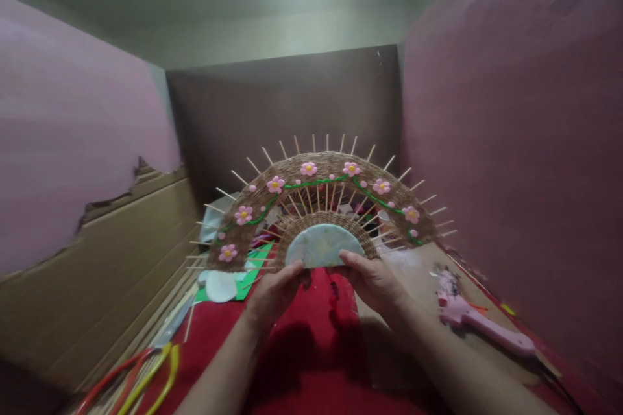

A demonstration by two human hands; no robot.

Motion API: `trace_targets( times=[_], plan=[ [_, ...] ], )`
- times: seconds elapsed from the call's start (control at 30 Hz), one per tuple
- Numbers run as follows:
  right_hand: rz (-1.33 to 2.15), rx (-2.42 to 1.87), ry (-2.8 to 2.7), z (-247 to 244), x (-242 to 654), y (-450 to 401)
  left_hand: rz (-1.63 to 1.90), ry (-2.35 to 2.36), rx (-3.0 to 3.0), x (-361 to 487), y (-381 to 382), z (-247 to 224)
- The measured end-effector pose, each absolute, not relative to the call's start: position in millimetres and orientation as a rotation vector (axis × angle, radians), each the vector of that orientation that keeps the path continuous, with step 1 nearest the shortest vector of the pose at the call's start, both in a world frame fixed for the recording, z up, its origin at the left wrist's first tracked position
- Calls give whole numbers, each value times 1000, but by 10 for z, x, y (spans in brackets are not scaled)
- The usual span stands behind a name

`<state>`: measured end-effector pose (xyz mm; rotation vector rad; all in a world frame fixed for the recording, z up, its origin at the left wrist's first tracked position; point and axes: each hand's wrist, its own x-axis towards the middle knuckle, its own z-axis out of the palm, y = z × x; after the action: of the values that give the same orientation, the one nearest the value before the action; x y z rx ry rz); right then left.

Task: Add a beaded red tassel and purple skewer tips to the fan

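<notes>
A half-round fan-shaped craft piece [321,165] is held up over the red-covered work surface. Thin wooden sticks radiate from its pale blue half-disc [326,243], through two woven brown bands. Pink flowers [308,169] with yellow centres and a wavy green vine [316,181] decorate the outer band. My left hand [275,288] grips the half-disc's lower edge at the left, thumb in front. On the right, my right hand [370,279] pinches the same edge, thumb in front. The other fingers of both hands are mostly hidden behind and below the piece.
A pink hot glue gun [481,324] with a cord lies on brown board at the right. At the left are a white round piece [221,286], green sheet [260,266], and red and yellow handles [163,373]. Torn cardboard [121,259] lines the left wall.
</notes>
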<state>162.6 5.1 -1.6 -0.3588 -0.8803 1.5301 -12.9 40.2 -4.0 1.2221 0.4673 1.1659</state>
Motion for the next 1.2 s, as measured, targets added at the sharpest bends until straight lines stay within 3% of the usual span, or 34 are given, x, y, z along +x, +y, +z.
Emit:
trace_targets(
  times=[0.33,1.0,1.2],
  plan=[
    [1412,-367,-903,-23,1597,45,1258,486,1148,-15,326,24],
    [1868,-432,-1037,-191,1546,-34,1430,431,830,-64,464,62],
    [1879,-733,-1042,-240,1538,-32,1495,396,832,-92,468,129]
  ],
)
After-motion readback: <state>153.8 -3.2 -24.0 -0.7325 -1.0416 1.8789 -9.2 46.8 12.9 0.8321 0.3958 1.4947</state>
